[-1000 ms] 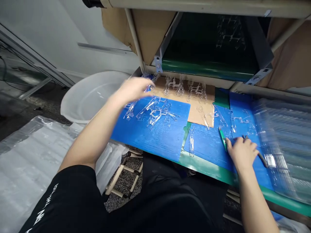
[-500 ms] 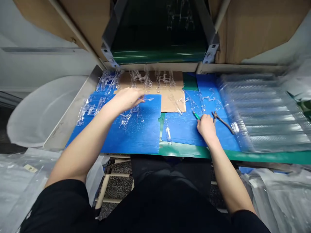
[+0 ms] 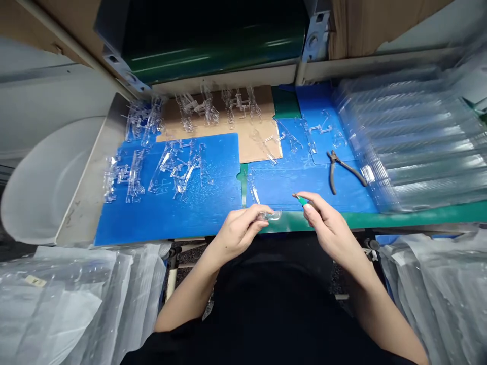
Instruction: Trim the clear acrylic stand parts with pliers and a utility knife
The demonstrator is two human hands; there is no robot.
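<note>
My left hand (image 3: 239, 231) is shut on a small transparent moulded plastic piece (image 3: 271, 216) at the front edge of the bench. My right hand (image 3: 327, 222) grips a green-handled tool (image 3: 302, 201), its thin tip pointing left towards that piece and not touching it. Several sprues of transparent plastic parts (image 3: 175, 170) lie on a blue plastic mat (image 3: 205, 218) and on a cardboard sheet (image 3: 254, 147). Steel pliers with dark handles (image 3: 340, 170) rest on a second blue mat (image 3: 304, 187), beyond my right hand.
A stack of transparent ribbed plastic trays (image 3: 411, 142) stands at the right of the bench. A white basin (image 3: 45, 192) sits to the left, and plastic bags (image 3: 76, 299) lie below the bench. A green conveyor belt (image 3: 213, 50) runs behind.
Both hands have come back to the bench's front edge. My left hand now holds a small plastic piece, and my right hand has the green tool. The view has tilted further down.
</note>
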